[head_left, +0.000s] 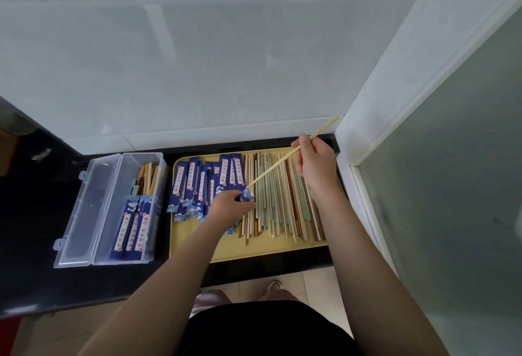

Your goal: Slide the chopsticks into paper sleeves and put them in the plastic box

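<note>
The pale chopsticks (285,159) sit pinched in our right hand (316,162) above the yellow tray (254,251), tips at the mouth of the blue paper sleeve (246,195) that our left hand (230,206) grips. We should hold that mouth open, keep both sticks together and push straight along the sleeve, then carry it to the clear plastic box (113,208).

One head-worn view looks steeply down, close over the tray (254,251) and counter (34,242).

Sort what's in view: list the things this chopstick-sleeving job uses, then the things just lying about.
Job: chopsticks in right hand; paper sleeve in left hand; loose chopsticks; spare sleeves; plastic box; yellow tray.
Lying about: metallic scrap on black counter.
</note>
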Motion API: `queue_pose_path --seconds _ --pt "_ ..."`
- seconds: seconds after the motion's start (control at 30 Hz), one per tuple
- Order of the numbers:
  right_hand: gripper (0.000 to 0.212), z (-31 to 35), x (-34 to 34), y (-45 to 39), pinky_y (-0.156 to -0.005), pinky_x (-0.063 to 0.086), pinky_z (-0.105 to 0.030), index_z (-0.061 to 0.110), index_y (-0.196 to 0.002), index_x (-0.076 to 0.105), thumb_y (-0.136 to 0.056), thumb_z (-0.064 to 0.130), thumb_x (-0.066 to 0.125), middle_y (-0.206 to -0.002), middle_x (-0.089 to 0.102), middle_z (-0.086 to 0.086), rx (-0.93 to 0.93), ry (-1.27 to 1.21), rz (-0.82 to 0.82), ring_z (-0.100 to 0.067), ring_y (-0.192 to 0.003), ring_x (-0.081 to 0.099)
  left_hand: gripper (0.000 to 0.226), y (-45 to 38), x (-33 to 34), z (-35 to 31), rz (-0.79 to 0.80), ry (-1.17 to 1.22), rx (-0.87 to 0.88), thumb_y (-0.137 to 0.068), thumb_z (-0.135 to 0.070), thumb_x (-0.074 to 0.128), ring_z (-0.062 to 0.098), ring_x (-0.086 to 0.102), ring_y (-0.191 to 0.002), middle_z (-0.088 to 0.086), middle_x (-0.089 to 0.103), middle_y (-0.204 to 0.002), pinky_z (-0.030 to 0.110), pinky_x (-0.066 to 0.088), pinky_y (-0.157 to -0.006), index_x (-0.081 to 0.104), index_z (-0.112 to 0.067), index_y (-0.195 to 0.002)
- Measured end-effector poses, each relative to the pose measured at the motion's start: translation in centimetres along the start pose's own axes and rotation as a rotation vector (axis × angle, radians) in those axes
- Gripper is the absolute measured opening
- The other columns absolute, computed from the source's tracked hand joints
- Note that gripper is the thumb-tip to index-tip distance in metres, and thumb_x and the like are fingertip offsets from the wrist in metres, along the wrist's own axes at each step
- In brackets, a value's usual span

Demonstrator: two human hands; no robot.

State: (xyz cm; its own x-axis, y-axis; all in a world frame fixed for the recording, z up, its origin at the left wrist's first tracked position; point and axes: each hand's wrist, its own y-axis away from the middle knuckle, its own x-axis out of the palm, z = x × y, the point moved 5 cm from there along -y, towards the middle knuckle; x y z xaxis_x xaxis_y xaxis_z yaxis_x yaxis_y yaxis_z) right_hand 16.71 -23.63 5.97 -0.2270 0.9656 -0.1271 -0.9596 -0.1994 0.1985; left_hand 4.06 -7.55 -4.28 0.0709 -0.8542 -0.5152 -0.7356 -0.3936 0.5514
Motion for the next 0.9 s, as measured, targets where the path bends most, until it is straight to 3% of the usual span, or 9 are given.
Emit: queue_pose_path --seconds 0.17,0.3,0.43,0.47,0.53,0.63,0.77,0.9 --pt "0.031 -0.1 -0.3 -0.2 -0.046 0.037 -0.017 0.014 -0.087 0.066 -0.108 0.026 0.046 -0.060 0.049 0.003 0.007 0.021 0.004 -0.005 -0.045 0.042 0.020 -0.1 0.2 0.2 0.007 0.044 -0.011 -0.088 -0.025 0.070 0.012 0.044 -0.060 0.001 0.049 -0.067 0.025 0.040 -0.059 0.058 -0.015 -0.077" --pt "0.029 -1.3 0.7 0.0 -0.048 0.040 -0.019 0.013 -0.091 0.066 -0.108 0.026 0.046 -0.062 0.052 0.002 0.050 0.135 0.129 -0.008 -0.049 0.046 0.022 0.5 1.6 -2.2 0.188 0.168 0.105 -0.091 -0.032 0.070 0.012 0.048 -0.063 0.002 0.052 -0.072 0.026 0.046 -0.064 0.058 -0.013 -0.085" --pt "0.027 -3.9 2.5 1.1 -0.060 0.045 -0.022 0.021 -0.106 0.072 -0.107 0.034 0.048 -0.090 0.067 0.001 0.173 0.285 0.311 -0.011 -0.071 0.056 0.041 1.4 2.4 -6.0 0.330 0.283 0.189 -0.104 -0.049 0.038 0.011 0.047 -0.051 0.000 0.052 -0.064 0.024 0.047 -0.055 0.055 -0.012 -0.104" --pt "0.027 -4.4 2.7 1.2 -0.063 0.046 -0.024 0.025 -0.110 0.072 -0.106 0.037 0.048 -0.095 0.068 0.001 0.195 0.308 0.337 -0.011 -0.075 0.055 0.040 1.3 2.4 -6.4 0.316 0.296 0.189 -0.107 -0.047 0.032 0.012 0.047 -0.049 0.000 0.052 -0.063 0.024 0.047 -0.053 0.054 -0.013 -0.109" --pt "0.029 -5.3 2.6 1.2 -0.060 0.045 -0.024 0.029 -0.116 0.071 -0.105 0.044 0.048 -0.087 0.064 -0.001 0.220 0.312 0.376 -0.011 -0.068 0.050 0.035 1.2 2.2 -6.1 0.247 0.295 0.168 -0.108 -0.040 0.031 0.012 0.048 -0.048 0.002 0.052 -0.064 0.024 0.048 -0.051 0.054 -0.014 -0.111" --pt "0.036 -7.4 2.0 0.4 -0.058 0.045 -0.024 0.024 -0.113 0.065 -0.104 0.052 0.045 -0.080 0.057 -0.001 0.285 0.312 0.327 -0.011 -0.063 0.050 0.030 0.7 1.9 -4.5 0.177 0.344 0.107 -0.109 -0.031 0.035 0.014 0.053 -0.049 0.006 0.057 -0.069 0.024 0.049 -0.050 0.056 -0.009 -0.109" --pt "0.019 -11.7 0.7 -0.3 -0.061 0.045 -0.024 0.012 -0.105 0.062 -0.105 0.025 0.049 -0.088 0.062 -0.001 0.280 0.845 0.232 -0.012 -0.071 0.059 0.020 0.1 2.3 -2.6 0.138 0.384 0.015 -0.108 -0.027 0.039 0.014 0.057 -0.051 0.011 0.064 -0.080 0.027 0.051 -0.053 0.056 -0.016 -0.107" --pt "0.004 -14.0 0.9 1.1 -0.058 0.041 -0.024 0.015 -0.102 0.056 -0.101 0.018 0.058 -0.091 0.060 0.000 0.254 1.014 0.236 -0.013 -0.074 0.059 0.020 -0.4 3.0 -0.8 0.110 0.422 -0.085 -0.107 -0.025 0.040 0.017 0.056 -0.053 0.013 0.064 -0.082 0.030 0.050 -0.050 0.055 -0.014 -0.112"
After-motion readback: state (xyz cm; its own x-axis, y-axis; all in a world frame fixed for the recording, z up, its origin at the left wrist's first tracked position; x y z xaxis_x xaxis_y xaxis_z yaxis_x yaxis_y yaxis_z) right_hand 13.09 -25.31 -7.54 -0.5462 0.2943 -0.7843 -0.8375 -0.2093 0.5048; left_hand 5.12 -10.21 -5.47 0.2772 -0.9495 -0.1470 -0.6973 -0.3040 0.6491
